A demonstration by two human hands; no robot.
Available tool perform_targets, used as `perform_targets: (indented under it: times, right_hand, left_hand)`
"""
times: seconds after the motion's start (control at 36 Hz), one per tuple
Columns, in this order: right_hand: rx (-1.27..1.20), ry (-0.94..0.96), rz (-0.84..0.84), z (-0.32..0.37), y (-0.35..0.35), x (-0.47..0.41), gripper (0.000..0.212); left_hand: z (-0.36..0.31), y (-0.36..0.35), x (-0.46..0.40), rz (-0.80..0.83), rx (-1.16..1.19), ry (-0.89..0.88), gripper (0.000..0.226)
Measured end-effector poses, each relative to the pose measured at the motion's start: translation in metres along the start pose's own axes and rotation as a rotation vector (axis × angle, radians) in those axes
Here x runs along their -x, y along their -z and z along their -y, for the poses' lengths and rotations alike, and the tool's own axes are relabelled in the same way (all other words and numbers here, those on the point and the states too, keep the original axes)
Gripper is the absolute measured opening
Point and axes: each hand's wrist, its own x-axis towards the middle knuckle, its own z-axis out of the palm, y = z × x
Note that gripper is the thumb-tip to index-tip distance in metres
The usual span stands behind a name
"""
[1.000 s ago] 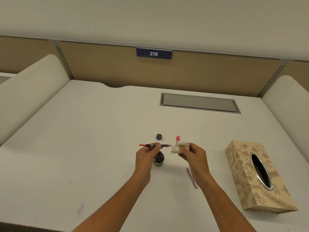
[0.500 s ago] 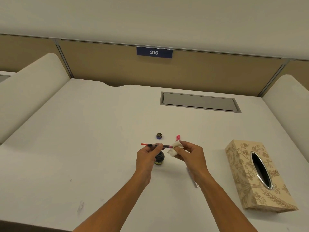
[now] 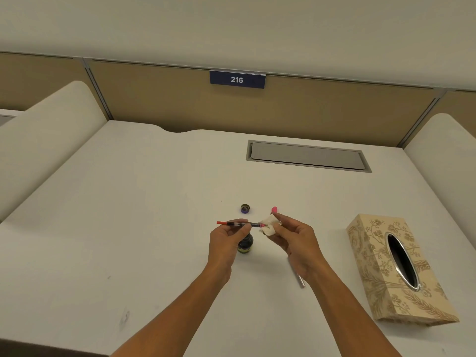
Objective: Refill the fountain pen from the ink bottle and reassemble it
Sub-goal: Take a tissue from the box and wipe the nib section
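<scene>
My left hand [image 3: 226,240] pinches the fountain pen's inner section [image 3: 238,223] level above the white surface [image 3: 128,228], its orange-red end pointing left and its nib end pointing right. The fingers of my right hand [image 3: 293,235] are closed on a crumpled white tissue [image 3: 269,225], which is pressed around the nib end of the pen, so the tip itself is hidden. Directly below my left hand's fingers, the dark ink bottle [image 3: 246,244] stands upright on the surface with its mouth uncapped. Its cap [image 3: 245,208] lies farther back, apart from the bottle. A small pink piece [image 3: 274,209] shows just behind my right hand; I cannot tell what it is. A silver pen barrel [image 3: 298,278] lies on the surface under my right wrist, partly hidden. The patterned tissue box [image 3: 381,269] sits well to the right.
</scene>
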Motion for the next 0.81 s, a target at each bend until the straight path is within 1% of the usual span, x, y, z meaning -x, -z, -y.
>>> perform_targets:
  times: [0.08, 0.19, 0.31, 0.42, 0.56, 0.64, 0.81]
  right_hand:
    - [-0.059, -0.035, 0.026, 0.0019, 0.0006, 0.0004, 0.037]
    - [0.006, -0.015, 0.056, -0.0024, 0.0036, 0.0008, 0.044]
    - [0.054, 0.018, 0.035, -0.0038, 0.0034, 0.0035, 0.046]
    - [0.100, 0.031, 0.000, -0.0063, 0.0036, 0.0031, 0.043]
    - [0.177, 0.056, -0.053, -0.0072, 0.0024, 0.0021, 0.032]
    - [0.253, 0.095, -0.074, -0.0068, 0.0014, 0.0018, 0.024]
    - [0.407, 0.148, -0.089, -0.0080, 0.0003, 0.0028, 0.014]
  left_hand:
    - [0.0004, 0.0007, -0.0005, 0.002, -0.013, -0.014, 0.017]
    - [0.0006, 0.0008, -0.0010, 0.004, -0.016, -0.017, 0.018]
    - [0.0015, 0.0009, 0.0004, 0.017, -0.006, -0.013, 0.016]
    - [0.0013, 0.0011, 0.0021, 0.024, 0.007, -0.015, 0.015]
    - [0.0011, 0.0003, 0.0041, 0.035, 0.010, -0.023, 0.011]
    - [0.0019, -0.0015, 0.0048, 0.031, 0.005, -0.015, 0.011]
    - [0.0028, -0.0023, 0.0062, 0.040, 0.009, -0.005, 0.010]
